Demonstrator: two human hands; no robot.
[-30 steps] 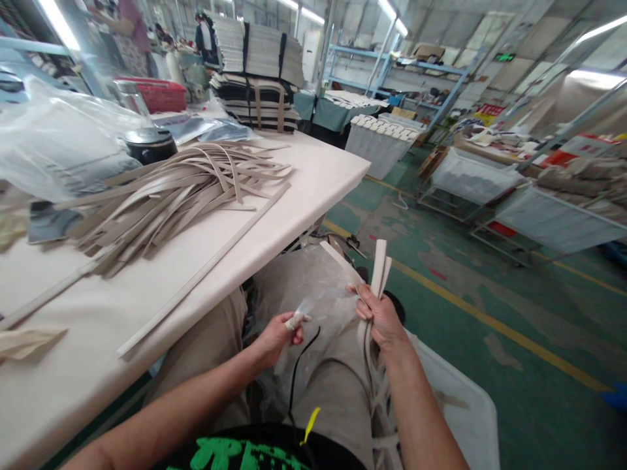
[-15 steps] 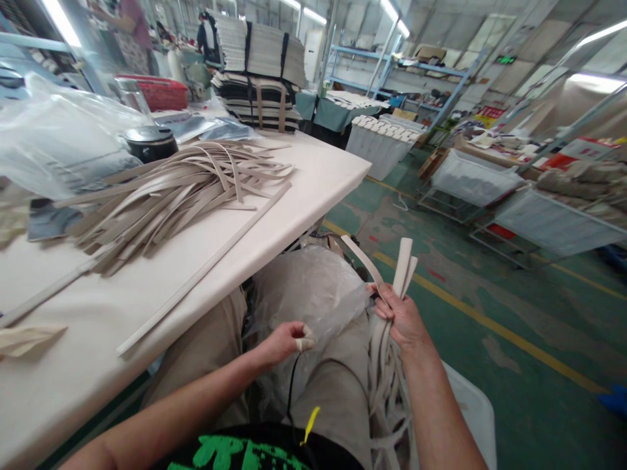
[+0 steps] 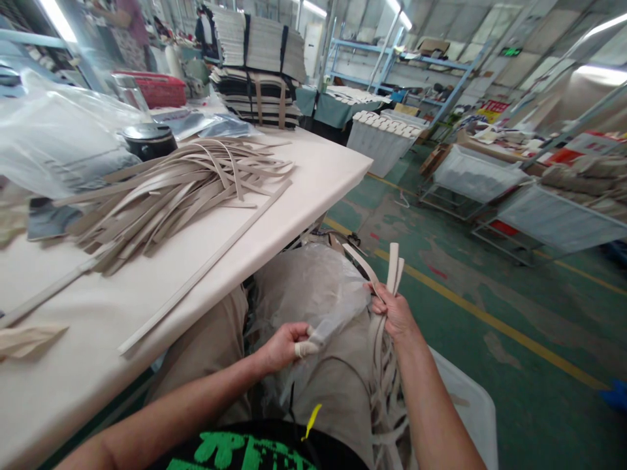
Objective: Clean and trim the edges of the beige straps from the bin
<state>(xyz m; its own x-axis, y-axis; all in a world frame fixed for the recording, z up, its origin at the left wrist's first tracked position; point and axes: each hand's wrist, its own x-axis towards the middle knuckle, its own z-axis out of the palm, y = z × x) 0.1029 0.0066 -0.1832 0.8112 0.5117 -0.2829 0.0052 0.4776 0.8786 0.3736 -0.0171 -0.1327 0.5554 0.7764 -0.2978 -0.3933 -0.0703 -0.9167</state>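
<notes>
My right hand (image 3: 392, 310) is closed around a bundle of beige fabric strips (image 3: 393, 267). Short ends of the strips stick up above the fist, and long tails hang beside my thigh in a tangle. Over my lap lies a clear plastic bag (image 3: 313, 274). My left hand (image 3: 289, 344), with pale wraps on its fingertips, pinches an edge of this plastic, which stretches up toward the right hand. On the table (image 3: 323, 170) to my left lies a heap of similar strips (image 3: 181, 196), with one single strip (image 3: 210, 264) apart from it along the edge.
A black lidded pot (image 3: 149, 140), a red basket (image 3: 157, 89) and a large plastic bag (image 3: 59, 137) stand behind the heap. Strapped stacks of flat pieces (image 3: 259, 42) rise at the table's far end. Wheeled bins (image 3: 480, 179) line the right side. A white bin (image 3: 465, 398) is beside my right arm.
My left hand has taken hold of the plastic, which now stretches from its fingers. The right hand with the strips has moved slightly left and down.
</notes>
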